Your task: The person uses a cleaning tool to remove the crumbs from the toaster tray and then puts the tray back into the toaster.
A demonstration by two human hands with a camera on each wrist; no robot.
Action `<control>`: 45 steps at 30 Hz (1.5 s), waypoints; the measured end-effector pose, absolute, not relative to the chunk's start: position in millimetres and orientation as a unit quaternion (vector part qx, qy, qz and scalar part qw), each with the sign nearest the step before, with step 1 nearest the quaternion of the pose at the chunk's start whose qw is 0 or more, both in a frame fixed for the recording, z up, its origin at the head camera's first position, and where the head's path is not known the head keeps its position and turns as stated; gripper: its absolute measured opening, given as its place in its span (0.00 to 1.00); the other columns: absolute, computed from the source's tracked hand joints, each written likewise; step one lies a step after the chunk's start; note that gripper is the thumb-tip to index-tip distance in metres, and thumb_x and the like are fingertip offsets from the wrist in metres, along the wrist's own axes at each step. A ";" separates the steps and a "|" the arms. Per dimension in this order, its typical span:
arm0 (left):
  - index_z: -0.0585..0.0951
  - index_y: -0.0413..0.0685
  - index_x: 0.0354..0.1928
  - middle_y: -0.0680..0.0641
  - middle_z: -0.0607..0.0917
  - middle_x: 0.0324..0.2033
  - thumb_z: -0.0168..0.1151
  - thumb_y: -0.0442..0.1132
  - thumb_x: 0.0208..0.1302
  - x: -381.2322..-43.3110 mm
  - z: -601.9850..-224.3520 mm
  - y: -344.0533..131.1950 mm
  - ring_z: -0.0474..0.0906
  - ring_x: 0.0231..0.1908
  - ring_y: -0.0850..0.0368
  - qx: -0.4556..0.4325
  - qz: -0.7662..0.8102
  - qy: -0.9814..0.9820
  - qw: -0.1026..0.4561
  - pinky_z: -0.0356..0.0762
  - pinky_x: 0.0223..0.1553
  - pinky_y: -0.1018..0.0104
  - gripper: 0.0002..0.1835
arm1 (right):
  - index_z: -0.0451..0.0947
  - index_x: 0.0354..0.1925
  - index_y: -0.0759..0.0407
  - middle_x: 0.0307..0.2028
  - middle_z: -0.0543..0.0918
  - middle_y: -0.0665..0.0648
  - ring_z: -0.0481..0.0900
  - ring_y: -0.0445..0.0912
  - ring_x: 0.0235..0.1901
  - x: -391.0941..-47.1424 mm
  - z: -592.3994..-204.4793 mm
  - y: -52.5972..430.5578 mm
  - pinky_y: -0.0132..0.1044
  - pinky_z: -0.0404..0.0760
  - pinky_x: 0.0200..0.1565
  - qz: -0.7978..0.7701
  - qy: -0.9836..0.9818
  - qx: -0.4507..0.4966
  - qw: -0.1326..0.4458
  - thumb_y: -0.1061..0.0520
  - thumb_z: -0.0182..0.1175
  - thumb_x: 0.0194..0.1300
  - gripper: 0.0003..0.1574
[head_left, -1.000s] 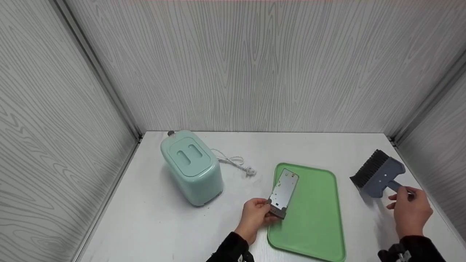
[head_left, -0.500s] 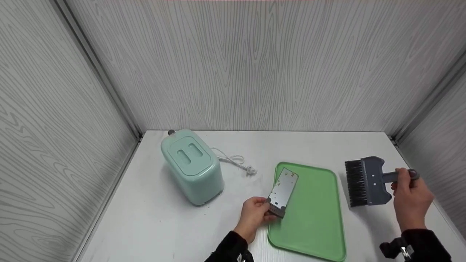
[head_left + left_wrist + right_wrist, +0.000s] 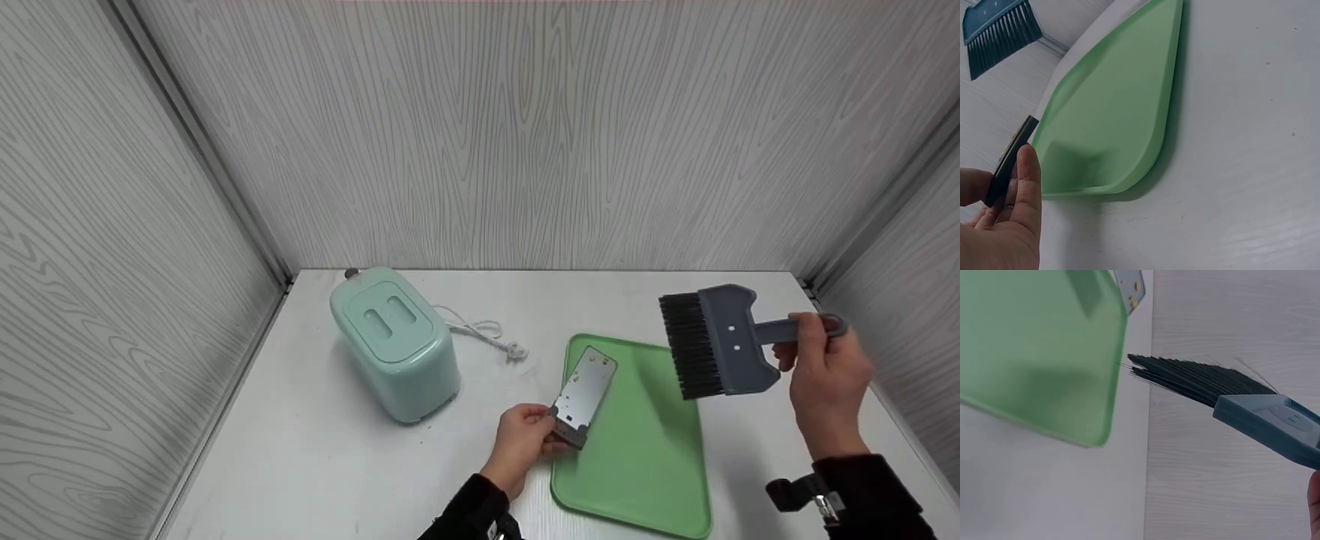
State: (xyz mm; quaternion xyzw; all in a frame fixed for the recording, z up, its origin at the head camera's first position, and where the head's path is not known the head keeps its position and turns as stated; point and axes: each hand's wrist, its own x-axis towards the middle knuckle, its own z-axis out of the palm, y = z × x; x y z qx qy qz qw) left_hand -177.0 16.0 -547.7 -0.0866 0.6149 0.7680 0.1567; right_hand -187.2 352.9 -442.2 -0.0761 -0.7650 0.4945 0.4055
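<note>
My left hand (image 3: 519, 448) pinches the dark grey end of a slim metal crumb tray (image 3: 589, 386), thumb on top and fingers beneath. Small yellowish-brown crumbs dot its shiny surface. It is held over the left side of a green serving tray (image 3: 646, 469); the left wrist view shows the crumb tray (image 3: 1012, 160) edge-on, raised and tilted. In my right hand (image 3: 829, 386) is the handle of a blue-grey hand brush (image 3: 729, 341) with black bristles. The brush hangs in the air above the serving tray's right edge, bristles pointing left, apart from the crumb tray.
A mint-green toaster (image 3: 394, 330) with a closed lid stands on the white table (image 3: 300, 457) at the left. Its white cord and plug (image 3: 516, 351) lie behind and to its right. Wood-grain panels (image 3: 480, 135) enclose the table. A few dark specks dot the tabletop.
My right hand has lifted the brush and carried it left toward the serving tray, turning it so the bristles face left. My left hand and the crumb tray have barely moved.
</note>
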 end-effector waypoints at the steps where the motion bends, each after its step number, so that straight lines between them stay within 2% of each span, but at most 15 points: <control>1: 0.75 0.26 0.55 0.37 0.85 0.42 0.57 0.27 0.71 -177.2 -547.3 16.0 0.85 0.33 0.56 -0.088 0.768 0.615 0.157 0.88 0.38 0.62 0.15 | 0.83 0.42 0.57 0.18 0.79 0.44 0.74 0.35 0.17 -187.9 -439.6 348.7 0.23 0.74 0.23 0.504 -0.761 -0.067 0.402 0.54 0.53 0.80 0.13; 5: 0.75 0.26 0.54 0.38 0.86 0.42 0.57 0.26 0.69 -178.1 -546.9 16.4 0.85 0.32 0.57 -0.091 0.764 0.620 0.154 0.88 0.36 0.63 0.14 | 0.82 0.44 0.67 0.19 0.80 0.51 0.75 0.39 0.18 -188.4 -429.2 332.0 0.26 0.75 0.23 0.555 -0.740 -0.030 0.380 0.55 0.53 0.80 0.17; 10: 0.76 0.27 0.54 0.38 0.87 0.42 0.57 0.26 0.69 -179.3 -546.5 15.4 0.85 0.32 0.57 -0.088 0.755 0.631 0.154 0.88 0.36 0.63 0.14 | 0.82 0.44 0.69 0.21 0.80 0.57 0.75 0.43 0.18 -189.5 -419.4 309.1 0.28 0.76 0.24 0.618 -0.705 -0.005 0.347 0.53 0.56 0.79 0.19; 17: 0.79 0.28 0.51 0.39 0.87 0.40 0.57 0.27 0.70 -180.5 -543.9 16.4 0.84 0.30 0.57 -0.077 0.743 0.646 0.155 0.87 0.34 0.63 0.11 | 0.80 0.44 0.73 0.21 0.81 0.60 0.75 0.45 0.17 -196.4 -420.3 278.6 0.31 0.77 0.23 0.689 -0.659 0.022 0.300 0.52 0.57 0.78 0.22; 28: 0.80 0.29 0.52 0.41 0.88 0.38 0.56 0.29 0.71 -179.1 -537.7 15.0 0.85 0.31 0.57 -0.047 0.729 0.661 0.172 0.88 0.36 0.63 0.13 | 0.78 0.49 0.70 0.25 0.81 0.58 0.76 0.44 0.22 -201.7 -435.4 246.7 0.31 0.80 0.28 0.685 -0.696 0.024 0.214 0.46 0.54 0.80 0.26; 36: 0.81 0.29 0.50 0.41 0.89 0.37 0.56 0.28 0.69 -176.0 -536.4 17.1 0.84 0.29 0.57 -0.032 0.722 0.668 0.176 0.88 0.35 0.60 0.12 | 0.78 0.49 0.67 0.26 0.81 0.56 0.77 0.43 0.23 -206.0 -448.7 242.0 0.32 0.81 0.29 0.665 -0.724 0.014 0.183 0.43 0.53 0.80 0.26; 45: 0.82 0.29 0.51 0.42 0.89 0.39 0.58 0.29 0.71 -173.9 -535.4 18.5 0.85 0.28 0.57 -0.021 0.714 0.678 0.175 0.87 0.33 0.62 0.12 | 0.78 0.52 0.65 0.30 0.80 0.58 0.78 0.44 0.27 -206.7 -461.7 246.2 0.33 0.82 0.35 0.623 -0.766 0.016 0.155 0.41 0.51 0.80 0.28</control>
